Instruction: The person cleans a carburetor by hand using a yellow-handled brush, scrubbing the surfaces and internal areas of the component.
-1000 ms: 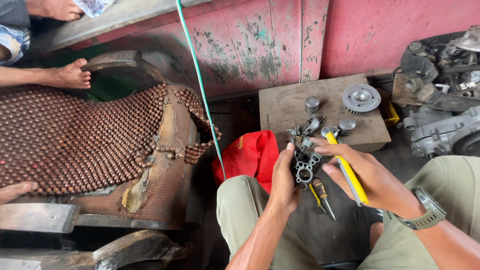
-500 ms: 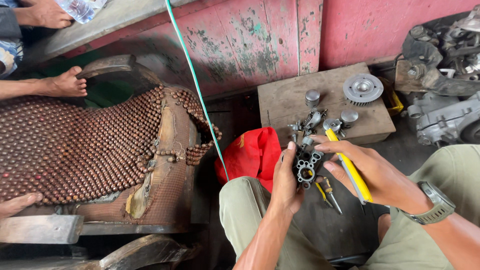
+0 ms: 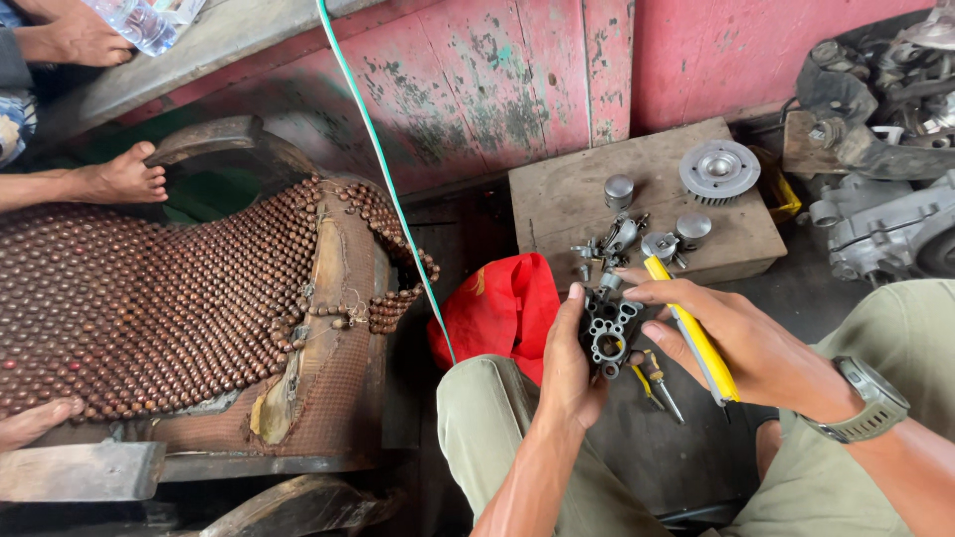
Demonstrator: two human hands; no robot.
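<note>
A dark metal part (image 3: 609, 333), full of round holes, is being held up just above the knees, gripped along its left edge by the left hand (image 3: 569, 363), whose thumb is lying up that side. The right hand (image 3: 741, 338) is closed around a yellow-handled tool (image 3: 693, 333); its fingertips are being pressed to the top and right side of the metal part, so the part is sitting between the two hands. A watch (image 3: 860, 403) is being worn on the right wrist. On the dark floor just below the part, two small screwdrivers (image 3: 659, 380) are lying. To the left of the hands, a red bag (image 3: 497, 308) is slumped on the floor; what is inside it cannot be told. Farther off, a wooden block (image 3: 557, 199) is serving as a stand: a toothed round disc (image 3: 719, 170), a small metal cylinder (image 3: 619, 189) and several small metal pieces (image 3: 622, 239) are lying on it. A green cord (image 3: 383, 179) is running down across the red wall. At far left, a beaded seat mat (image 3: 149, 298) is spread over a wooden chair, with another person's bare foot (image 3: 124, 179) beside it.
</note>
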